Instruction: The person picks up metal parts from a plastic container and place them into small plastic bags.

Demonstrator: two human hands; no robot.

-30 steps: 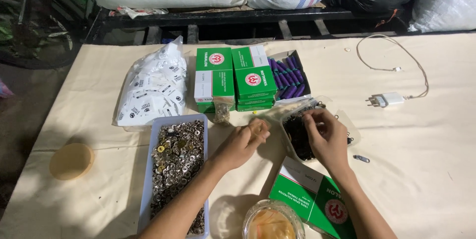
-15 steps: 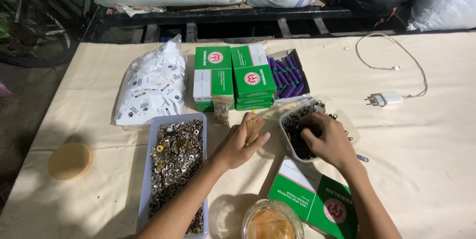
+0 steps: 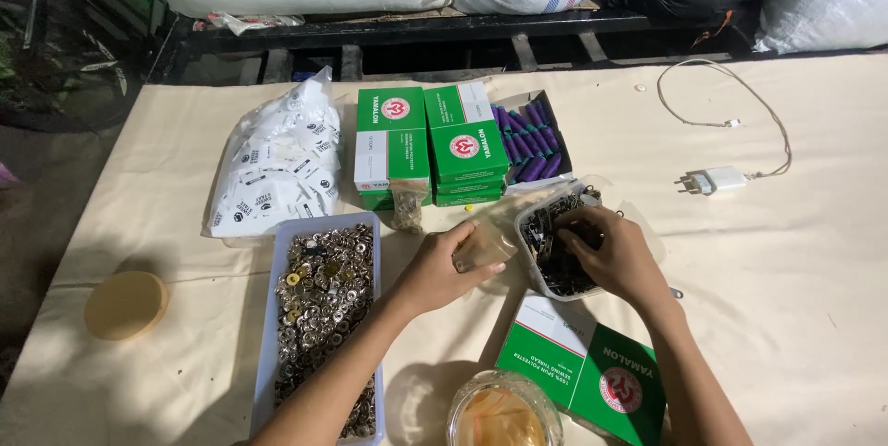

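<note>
Near centre of the cloth-covered bench [image 3: 786,298]: right hand [image 3: 618,256] reaches into a clear plastic tub [image 3: 546,281] of small dark metal parts, fingers curled down among them; whether they pinch one, cannot tell. Left hand [image 3: 442,268], just left of the tub, grips a small clear plastic bag [image 3: 488,244]. Long tray of metal snaps [image 3: 324,303] lies left; green boxes [image 3: 433,141] stacked far.

A cream cloth covers the bench [image 3: 814,298]. On it lie a bag of white labels [image 3: 273,164], stacked green boxes [image 3: 430,145], a box of purple spools [image 3: 532,141], a tray of metal buttons [image 3: 324,312], a tub of dark clips [image 3: 555,247], a charger [image 3: 712,179], a round yellow disc [image 3: 125,304] and a glass jar [image 3: 504,414].
</note>
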